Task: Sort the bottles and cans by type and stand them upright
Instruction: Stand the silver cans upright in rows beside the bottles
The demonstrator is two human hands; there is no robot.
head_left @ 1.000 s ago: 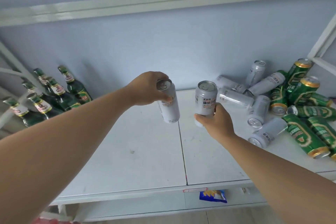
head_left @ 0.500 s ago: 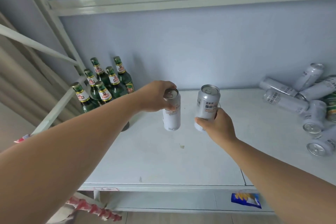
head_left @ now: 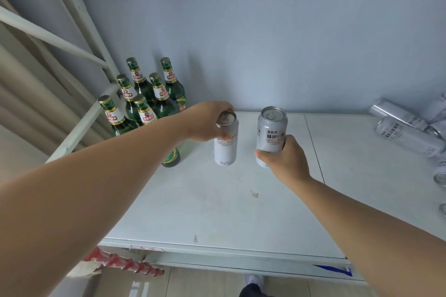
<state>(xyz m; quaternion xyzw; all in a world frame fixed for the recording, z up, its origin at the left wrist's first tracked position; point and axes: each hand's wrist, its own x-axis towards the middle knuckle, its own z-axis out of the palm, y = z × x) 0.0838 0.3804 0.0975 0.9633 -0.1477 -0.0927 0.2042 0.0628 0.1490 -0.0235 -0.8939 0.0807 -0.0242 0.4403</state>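
Observation:
My left hand (head_left: 207, 123) grips a silver can (head_left: 225, 146) by its upper part, the can upright just above or on the white shelf (head_left: 217, 205). Beside it, my right hand (head_left: 284, 159) holds a second silver can (head_left: 271, 131) around its lower half, upright and a bit higher. Several green glass bottles (head_left: 144, 94) with gold caps stand upright in a cluster at the back left corner. More silver cans (head_left: 407, 132) lie on their sides at the far right edge of view.
The white metal shelf frame has a diagonal brace (head_left: 55, 41) and an upright post at the left, close to the bottles. A blue wall (head_left: 265, 43) backs the shelf. A seam (head_left: 313, 147) runs across the shelf surface right of the held cans.
Both hands have carried their cans leftward along the shelf toward the bottles. The pile of lying cans has slid to the right edge and the green cans have left the view.

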